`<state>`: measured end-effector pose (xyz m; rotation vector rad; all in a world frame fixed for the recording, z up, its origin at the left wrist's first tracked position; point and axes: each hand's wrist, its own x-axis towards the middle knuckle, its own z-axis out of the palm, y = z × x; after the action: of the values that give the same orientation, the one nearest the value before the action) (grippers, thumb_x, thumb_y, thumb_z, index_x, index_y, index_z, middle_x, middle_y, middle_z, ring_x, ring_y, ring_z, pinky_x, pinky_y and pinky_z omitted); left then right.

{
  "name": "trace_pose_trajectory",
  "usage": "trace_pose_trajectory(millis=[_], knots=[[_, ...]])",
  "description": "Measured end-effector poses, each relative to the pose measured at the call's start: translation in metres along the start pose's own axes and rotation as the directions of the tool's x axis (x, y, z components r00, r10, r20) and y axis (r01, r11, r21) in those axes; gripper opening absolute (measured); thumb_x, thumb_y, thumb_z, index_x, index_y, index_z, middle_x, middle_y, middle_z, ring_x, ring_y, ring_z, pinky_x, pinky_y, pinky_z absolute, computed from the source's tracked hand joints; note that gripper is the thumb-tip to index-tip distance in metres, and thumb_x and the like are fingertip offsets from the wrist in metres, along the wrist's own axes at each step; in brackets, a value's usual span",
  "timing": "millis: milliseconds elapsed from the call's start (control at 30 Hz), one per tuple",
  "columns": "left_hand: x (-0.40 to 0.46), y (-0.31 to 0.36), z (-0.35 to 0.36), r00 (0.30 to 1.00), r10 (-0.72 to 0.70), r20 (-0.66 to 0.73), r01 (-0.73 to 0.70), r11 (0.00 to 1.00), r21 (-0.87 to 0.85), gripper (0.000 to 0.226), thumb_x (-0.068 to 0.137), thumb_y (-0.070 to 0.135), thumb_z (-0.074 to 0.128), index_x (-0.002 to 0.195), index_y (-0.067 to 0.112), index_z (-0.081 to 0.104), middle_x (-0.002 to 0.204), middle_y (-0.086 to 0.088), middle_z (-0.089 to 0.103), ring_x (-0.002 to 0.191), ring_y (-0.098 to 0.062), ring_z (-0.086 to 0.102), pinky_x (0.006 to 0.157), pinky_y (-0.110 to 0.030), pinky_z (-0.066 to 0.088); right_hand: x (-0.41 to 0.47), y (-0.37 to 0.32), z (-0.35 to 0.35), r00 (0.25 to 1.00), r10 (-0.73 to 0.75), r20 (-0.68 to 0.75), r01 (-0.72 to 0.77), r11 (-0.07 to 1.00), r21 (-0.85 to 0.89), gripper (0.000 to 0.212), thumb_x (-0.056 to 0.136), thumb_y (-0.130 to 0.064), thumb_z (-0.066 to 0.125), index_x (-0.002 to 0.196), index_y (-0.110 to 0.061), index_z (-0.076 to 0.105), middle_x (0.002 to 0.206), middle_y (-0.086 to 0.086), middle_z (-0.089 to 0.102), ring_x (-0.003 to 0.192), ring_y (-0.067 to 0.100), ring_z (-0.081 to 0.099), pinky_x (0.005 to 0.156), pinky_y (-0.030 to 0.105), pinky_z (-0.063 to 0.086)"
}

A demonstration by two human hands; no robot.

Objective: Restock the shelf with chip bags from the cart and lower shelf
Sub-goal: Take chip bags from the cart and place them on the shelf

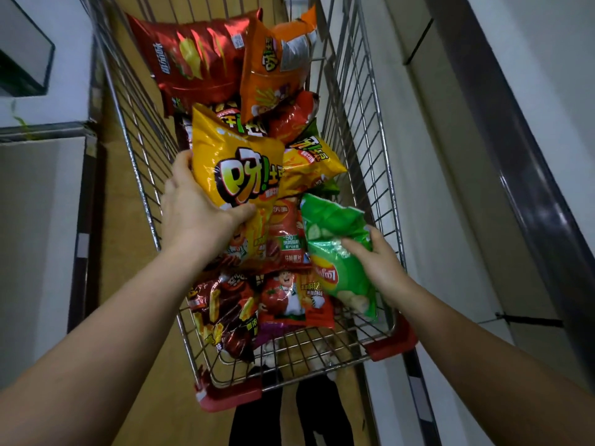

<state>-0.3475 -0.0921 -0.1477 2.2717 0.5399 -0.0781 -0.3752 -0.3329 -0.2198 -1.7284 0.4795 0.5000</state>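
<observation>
Left fingers: curled round the left edge of a yellow chip bag (235, 169), thumb laid across its front.
Left hand (196, 207): raised over the cart's left side, forearm stretched forward from the lower left.
Right fingers: closed on the middle of a green chip bag (338, 252).
Right hand (380, 262): held near the cart's right wall, arm extended from the lower right.
Cart (363, 130): wire basket filled with more bags; a red chip bag (196, 59) and an orange chip bag (277, 62) are seen at its far end.

Over wire cart (354, 130) full of chip bags, L hand (193, 204) grips yellow bag (235, 162), R hand (376, 262) grips green bag (335, 252).
</observation>
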Motion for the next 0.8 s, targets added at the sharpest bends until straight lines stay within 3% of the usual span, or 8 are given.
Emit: trace_pose_trajectory(millis=[133, 300, 367, 467, 600, 667, 800], knots=[[-0.010, 0.002, 0.009, 0.994, -0.008, 0.105, 0.000, 0.997, 0.073, 0.106, 0.064, 0.032, 0.086, 0.147, 0.022, 0.020, 0.139, -0.011, 0.041, 0.130, -0.031, 0.039, 0.106, -0.046, 0.036, 0.007, -0.020, 0.002, 0.999, -0.013, -0.053, 0.023, 0.982, 0.189, 0.032, 0.092, -0.026, 0.056, 0.122, -0.020, 0.046, 0.110, 0.000, 0.060, 0.093, 0.011, 0.060, 0.074, 0.026, 0.049], [-0.015, -0.004, 0.016, 0.989, -0.050, 0.141, 0.035, 0.994, 0.108, 0.108, 0.066, 0.038, 0.083, 0.148, 0.019, 0.016, 0.141, -0.012, 0.040, 0.131, -0.032, 0.038, 0.107, -0.047, 0.035, 0.016, -0.034, 0.013, 0.995, 0.096, 0.041, -0.104, 0.879, 0.466, 0.038, 0.094, -0.028, 0.050, 0.127, -0.011, 0.051, 0.117, 0.010, 0.064, 0.098, 0.020, 0.063, 0.084, 0.031, 0.052], [-0.014, -0.006, 0.018, 0.988, -0.058, 0.145, 0.043, 0.993, 0.108, 0.108, 0.066, 0.039, 0.083, 0.148, 0.018, 0.015, 0.141, -0.011, 0.042, 0.130, -0.033, 0.041, 0.106, -0.046, 0.037, 0.018, -0.036, 0.017, 0.988, 0.132, 0.084, -0.157, 0.865, 0.477, 0.034, 0.094, -0.028, 0.048, 0.123, -0.011, 0.055, 0.115, 0.011, 0.064, 0.099, 0.024, 0.062, 0.089, 0.035, 0.049], [-0.011, -0.007, 0.021, 0.984, -0.060, 0.169, 0.046, 0.995, 0.089, 0.107, 0.067, 0.040, 0.082, 0.147, 0.019, 0.014, 0.139, -0.010, 0.047, 0.127, -0.032, 0.045, 0.103, -0.046, 0.040, 0.018, -0.037, 0.020, 0.978, 0.155, 0.139, -0.204, 0.842, 0.500, 0.023, 0.095, -0.031, 0.045, 0.103, -0.018, 0.062, 0.096, 0.006, 0.068, 0.084, 0.020, 0.064, 0.080, 0.033, 0.050], [-0.010, -0.009, 0.023, 0.978, -0.080, 0.195, 0.069, 0.996, 0.062, 0.107, 0.067, 0.039, 0.082, 0.147, 0.020, 0.014, 0.139, -0.008, 0.046, 0.127, -0.031, 0.045, 0.101, -0.045, 0.041, 0.017, -0.034, 0.026, 0.975, 0.122, 0.188, -0.194, 0.879, 0.436, 0.049, 0.080, -0.048, 0.052, 0.120, -0.021, 0.056, 0.108, 0.005, 0.067, 0.096, 0.021, 0.064, 0.087, 0.037, 0.051], [-0.009, -0.009, 0.023, 0.976, -0.088, 0.198, 0.078, 0.995, 0.057, 0.108, 0.067, 0.039, 0.083, 0.148, 0.020, 0.014, 0.140, -0.008, 0.046, 0.126, -0.031, 0.046, 0.101, -0.046, 0.042, 0.017, -0.032, 0.029, 0.974, 0.128, 0.188, -0.196, 0.894, 0.403, 0.054, 0.071, -0.043, 0.060, 0.120, -0.023, 0.052, 0.108, 0.004, 0.067, 0.096, 0.021, 0.064, 0.085, 0.036, 0.051], [-0.007, -0.010, 0.024, 0.972, -0.099, 0.213, 0.090, 0.995, 0.049, 0.109, 0.067, 0.039, 0.082, 0.148, 0.020, 0.012, 0.141, -0.008, 0.044, 0.127, -0.031, 0.045, 0.102, -0.048, 0.041, 0.017, -0.030, 0.030, 0.981, 0.134, 0.143, -0.181, 0.897, 0.403, 0.028, 0.080, -0.018, 0.066, 0.104, -0.024, 0.053, 0.107, 0.005, 0.066, 0.089, 0.018, 0.065, 0.078, 0.031, 0.052]])
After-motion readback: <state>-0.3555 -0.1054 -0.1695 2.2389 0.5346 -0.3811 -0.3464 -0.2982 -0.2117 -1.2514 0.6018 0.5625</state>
